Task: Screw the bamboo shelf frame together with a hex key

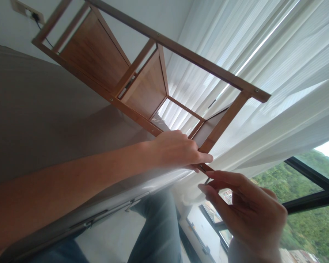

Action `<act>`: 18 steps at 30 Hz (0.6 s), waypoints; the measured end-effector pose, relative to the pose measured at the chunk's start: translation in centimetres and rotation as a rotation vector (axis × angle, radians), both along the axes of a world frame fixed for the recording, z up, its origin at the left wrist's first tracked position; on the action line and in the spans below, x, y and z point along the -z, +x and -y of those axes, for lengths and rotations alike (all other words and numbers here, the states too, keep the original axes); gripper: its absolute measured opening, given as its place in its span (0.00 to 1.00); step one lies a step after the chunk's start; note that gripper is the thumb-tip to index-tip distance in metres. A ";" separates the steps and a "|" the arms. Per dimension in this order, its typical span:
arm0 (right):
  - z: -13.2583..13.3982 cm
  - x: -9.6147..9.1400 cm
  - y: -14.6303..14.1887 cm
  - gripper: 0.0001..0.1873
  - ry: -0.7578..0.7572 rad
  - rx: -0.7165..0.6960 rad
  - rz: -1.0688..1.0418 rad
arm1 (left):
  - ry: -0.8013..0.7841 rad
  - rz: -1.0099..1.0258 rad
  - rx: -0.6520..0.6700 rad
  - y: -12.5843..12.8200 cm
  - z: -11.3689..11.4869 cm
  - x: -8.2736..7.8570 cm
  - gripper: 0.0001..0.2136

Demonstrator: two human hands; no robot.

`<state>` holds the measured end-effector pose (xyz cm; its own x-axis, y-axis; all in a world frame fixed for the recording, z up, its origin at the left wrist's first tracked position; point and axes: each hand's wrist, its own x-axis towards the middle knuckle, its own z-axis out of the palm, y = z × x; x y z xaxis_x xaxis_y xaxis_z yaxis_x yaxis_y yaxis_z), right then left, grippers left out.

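Observation:
A brown wooden shelf frame lies tilted across the view, resting on a grey surface. My left hand is wrapped round the frame's near corner where two rails meet. Just below that corner, my right hand pinches a small thin item between thumb and fingertips. What it holds is too small to name. Its fingertips almost touch the end of the rail.
White sheer curtains hang behind the frame. A dark-framed window at lower right shows green hills. My legs in blue jeans are below. A wall socket with a plugged cable sits at top left.

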<state>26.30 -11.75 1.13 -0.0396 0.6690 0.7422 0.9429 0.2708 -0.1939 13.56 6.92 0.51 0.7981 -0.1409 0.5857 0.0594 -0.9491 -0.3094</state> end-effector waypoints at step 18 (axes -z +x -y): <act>0.0 0.8 -0.4 0.12 0.071 0.028 0.025 | 0.015 0.054 0.020 0.2 -0.2 0.4 0.12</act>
